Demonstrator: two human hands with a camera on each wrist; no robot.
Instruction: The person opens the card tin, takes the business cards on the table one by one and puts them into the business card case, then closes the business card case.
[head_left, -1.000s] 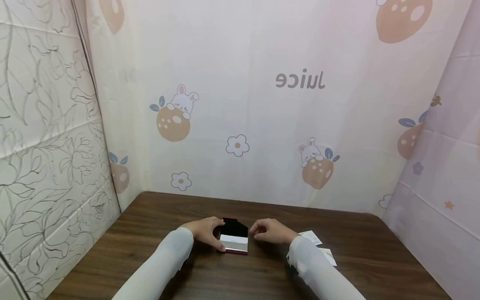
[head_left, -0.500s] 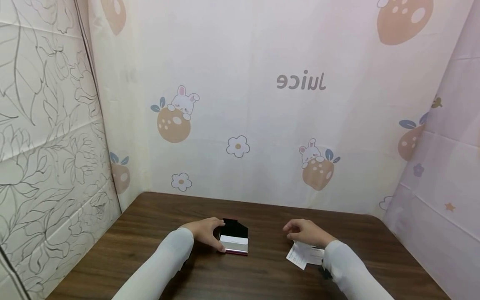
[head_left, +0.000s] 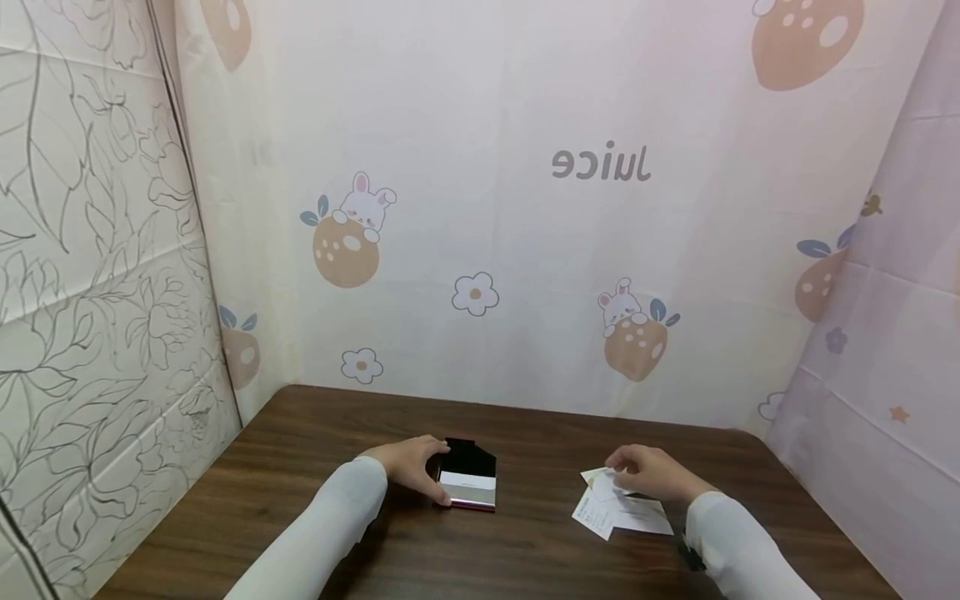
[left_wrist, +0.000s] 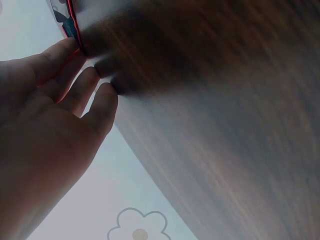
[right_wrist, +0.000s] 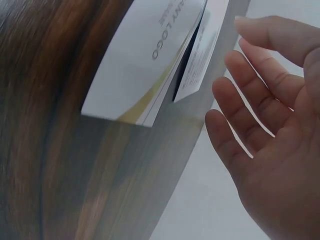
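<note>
A card case (head_left: pixel 468 493) with a black upper part, a silver panel with a white strip and a red lower edge lies on the table. My left hand (head_left: pixel 408 468) grips its left side, thumb at the near corner and fingers at the far one; in the left wrist view the fingertips of this hand (left_wrist: pixel 60 110) meet the red-edged case (left_wrist: pixel 72 25). My right hand (head_left: pixel 656 475) hovers at the far side of several overlapping white cards (head_left: pixel 639 517). In the right wrist view its fingers (right_wrist: pixel 232 102) are loosely bent beside a printed card (right_wrist: pixel 135 60), holding nothing.
The brown wooden table (head_left: pixel 337 533) reaches back to a patterned curtain (head_left: pixel 480 208), with more patterned cloth at the left and right. A small dark item (head_left: pixel 692 554) shows beside the right sleeve.
My right hand has moved rightward from beside the case to the cards, and more of the cards shows now. My left hand has stayed on the case.
</note>
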